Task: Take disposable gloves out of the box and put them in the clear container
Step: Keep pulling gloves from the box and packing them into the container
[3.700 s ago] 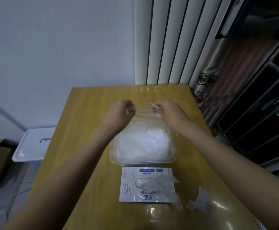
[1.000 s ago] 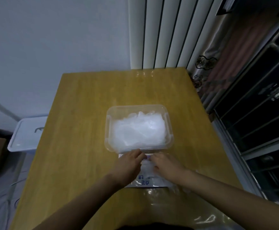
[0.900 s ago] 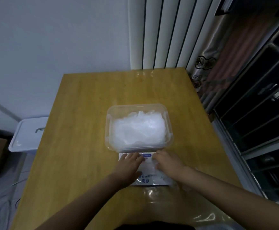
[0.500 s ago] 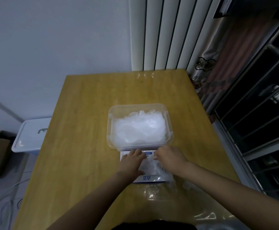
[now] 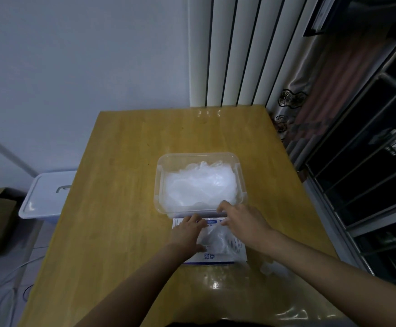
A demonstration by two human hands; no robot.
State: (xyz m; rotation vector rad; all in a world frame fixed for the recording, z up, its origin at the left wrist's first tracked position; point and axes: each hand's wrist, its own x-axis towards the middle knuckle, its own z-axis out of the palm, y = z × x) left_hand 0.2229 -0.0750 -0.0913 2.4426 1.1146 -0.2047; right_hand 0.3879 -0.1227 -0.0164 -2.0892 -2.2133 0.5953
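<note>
Clear container (image 5: 158,182): rectangular, lidless, upright near the table's middle, toward the right edge, heaped with crumpled translucent white gloves (image 5: 200,184). Box (image 5: 216,257): flat, white with blue print, lying just behind the container's near wall toward the table's near edge, partly covered. One thin clear glove (image 5: 216,239) bunched on top of the box.

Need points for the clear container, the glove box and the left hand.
clear container (image 5: 161,171), head view, bare far-left corner of its rim
glove box (image 5: 210,257), head view, printed near edge between the forearms
left hand (image 5: 186,233), head view, back of the hand
</note>
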